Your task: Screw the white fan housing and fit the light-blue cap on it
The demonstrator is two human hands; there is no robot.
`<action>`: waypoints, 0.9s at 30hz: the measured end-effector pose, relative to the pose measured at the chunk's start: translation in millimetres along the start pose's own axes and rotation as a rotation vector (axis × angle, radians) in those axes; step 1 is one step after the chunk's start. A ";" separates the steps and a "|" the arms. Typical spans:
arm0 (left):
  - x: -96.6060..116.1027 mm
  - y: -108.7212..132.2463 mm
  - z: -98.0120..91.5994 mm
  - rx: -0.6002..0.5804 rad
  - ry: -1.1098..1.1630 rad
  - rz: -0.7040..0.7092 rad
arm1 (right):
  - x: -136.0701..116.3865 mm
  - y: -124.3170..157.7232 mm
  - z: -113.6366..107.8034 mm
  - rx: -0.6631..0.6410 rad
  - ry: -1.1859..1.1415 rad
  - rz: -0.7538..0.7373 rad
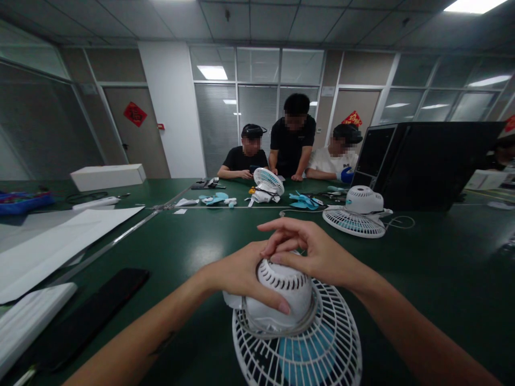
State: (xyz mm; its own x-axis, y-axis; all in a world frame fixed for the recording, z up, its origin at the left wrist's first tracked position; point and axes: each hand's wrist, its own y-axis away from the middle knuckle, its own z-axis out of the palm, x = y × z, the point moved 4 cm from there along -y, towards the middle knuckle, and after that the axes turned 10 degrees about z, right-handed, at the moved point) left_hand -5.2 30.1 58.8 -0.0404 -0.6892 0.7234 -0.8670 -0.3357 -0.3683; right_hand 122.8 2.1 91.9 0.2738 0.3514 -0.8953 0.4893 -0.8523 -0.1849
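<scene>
A white electric fan [287, 300] lies face down on the green table in front of me, its round motor housing upward. Blue blades [308, 351] show through the grille beneath. My left hand [241, 273] is wrapped around the housing from the left, its thumb across the near side. Over the top of the housing, my right hand [303, 246] has its thumb and bent fingers drawn together, with one finger stretched out to the left. Whatever lies between those right fingertips is hidden or too small to name.
Another white fan [356, 212] lies face down at right, near a large black computer case [434, 161]. A third fan [266, 185] stands tilted farther back among blue blades [306, 201]. Several people [293, 136] are across the table. A black pouch [96, 311] and white sheets [72, 241] lie left.
</scene>
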 end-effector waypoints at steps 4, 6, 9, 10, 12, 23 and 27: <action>2.2 -1.1 0.2 0.008 0.038 0.033 | 0.8 -3.4 0.1 0.043 0.013 -0.042; 2.5 -0.9 0.1 0.010 0.049 0.012 | 5.2 -9.1 -10.6 0.139 0.010 -0.085; 2.3 0.1 -1.3 0.021 -0.009 -0.037 | 27.2 -20.5 -42.7 0.362 0.094 -0.068; 2.6 0.4 -1.9 0.026 -0.031 -0.042 | 39.3 -24.2 -54.0 0.415 0.163 -0.021; 3.5 0.6 -2.1 0.023 -0.047 -0.038 | 68.0 -30.0 -70.6 0.421 0.255 0.069; 3.4 0.6 -1.7 0.025 -0.026 -0.044 | 171.6 -29.4 -43.8 -0.077 0.381 0.343; 3.8 1.1 -1.4 0.018 -0.025 -0.032 | 175.4 -28.6 -56.1 -0.117 0.459 0.374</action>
State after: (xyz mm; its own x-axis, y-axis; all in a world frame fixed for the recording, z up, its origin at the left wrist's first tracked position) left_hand -7.0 28.0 61.9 -0.0003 -0.6937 0.7203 -0.8586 -0.3690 -0.3557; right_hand 203.3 109.8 -37.2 0.7614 0.1890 -0.6201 0.3712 -0.9113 0.1780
